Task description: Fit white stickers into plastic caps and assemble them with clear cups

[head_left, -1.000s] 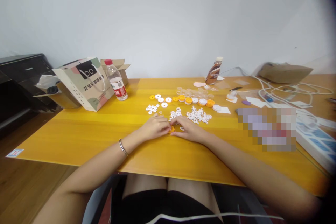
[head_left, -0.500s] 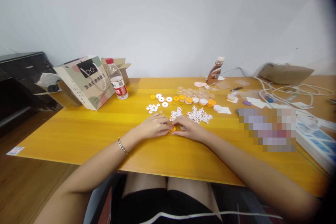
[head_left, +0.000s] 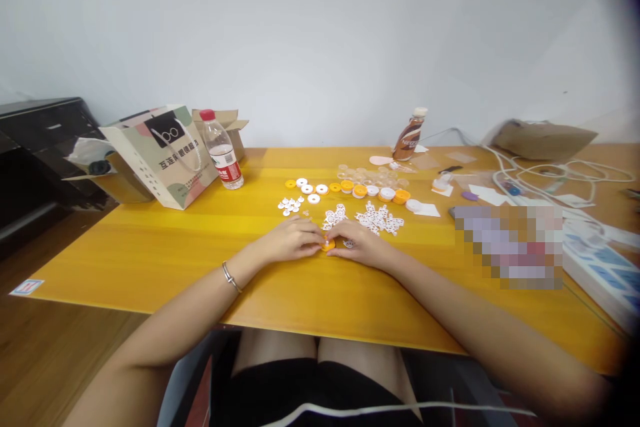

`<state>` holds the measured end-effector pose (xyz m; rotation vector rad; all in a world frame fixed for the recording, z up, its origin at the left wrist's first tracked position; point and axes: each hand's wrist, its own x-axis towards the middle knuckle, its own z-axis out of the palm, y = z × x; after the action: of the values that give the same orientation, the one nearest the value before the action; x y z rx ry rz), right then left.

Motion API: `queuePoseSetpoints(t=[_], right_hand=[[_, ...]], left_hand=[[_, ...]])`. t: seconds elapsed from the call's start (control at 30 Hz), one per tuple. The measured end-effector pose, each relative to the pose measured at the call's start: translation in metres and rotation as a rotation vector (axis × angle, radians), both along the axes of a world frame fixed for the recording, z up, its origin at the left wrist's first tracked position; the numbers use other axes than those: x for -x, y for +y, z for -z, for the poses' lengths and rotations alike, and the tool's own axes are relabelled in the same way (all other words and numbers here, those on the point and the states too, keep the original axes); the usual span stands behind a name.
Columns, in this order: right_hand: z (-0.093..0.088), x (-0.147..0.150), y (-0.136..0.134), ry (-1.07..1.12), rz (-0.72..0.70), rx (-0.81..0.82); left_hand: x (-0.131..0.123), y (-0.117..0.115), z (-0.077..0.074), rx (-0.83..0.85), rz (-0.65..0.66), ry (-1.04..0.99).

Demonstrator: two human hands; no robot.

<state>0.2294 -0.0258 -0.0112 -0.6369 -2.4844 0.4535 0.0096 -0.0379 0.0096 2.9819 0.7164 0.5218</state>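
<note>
My left hand (head_left: 293, 240) and my right hand (head_left: 361, 245) rest on the yellow table (head_left: 165, 253), fingertips meeting. Both pinch a small orange round piece (head_left: 327, 245) between them. A tiny white part lies by my right fingers. Just beyond the hands lie heaps of small white flat pieces (head_left: 379, 219) and a second white heap (head_left: 335, 217). Farther back runs a row of orange and white round caps (head_left: 350, 188). A metal bangle (head_left: 229, 277) circles my left wrist.
A water bottle (head_left: 220, 151), a printed paper bag (head_left: 163, 157) and a small cardboard box stand at the back left. A brown drink bottle (head_left: 410, 134) stands behind the caps. Cables (head_left: 550, 177), papers and a blue-patterned box (head_left: 603, 273) crowd the right side.
Hardly anything differs. Both hands stay pinched on the orange piece, with only slight finger shifts and a small camera drift.
</note>
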Motion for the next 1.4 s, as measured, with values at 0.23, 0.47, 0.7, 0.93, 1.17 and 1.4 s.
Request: queuePoseSetpoints(t=[0.23,0.47,0.7,0.93,1.17,1.4], right_hand=[[0.002,0.000,0.001,0.033,-0.017,-0.018],[-0.001,0.001,0.000,0.021,-0.035,-0.089],[-0.001,0.001,-0.002,-0.063,-0.037,-0.211],[0.000,0.002,-0.002,-0.120,-0.036,-0.296],[-0.001,0.005,-0.006,-0.155,-0.032,-0.326],[-0.004,0.004,-0.007,-0.191,-0.023,-0.365]], left_hand=[[-0.001,-0.003,-0.003,-0.051,0.010,0.028],[-0.003,-0.005,-0.003,-0.228,0.029,0.117],[-0.006,-0.009,-0.004,-0.351,0.025,0.159],[-0.008,-0.010,-0.005,-0.383,0.024,0.221],[-0.011,-0.017,-0.006,-0.354,0.036,0.212],[-0.007,-0.009,-0.009,-0.110,-0.109,0.091]])
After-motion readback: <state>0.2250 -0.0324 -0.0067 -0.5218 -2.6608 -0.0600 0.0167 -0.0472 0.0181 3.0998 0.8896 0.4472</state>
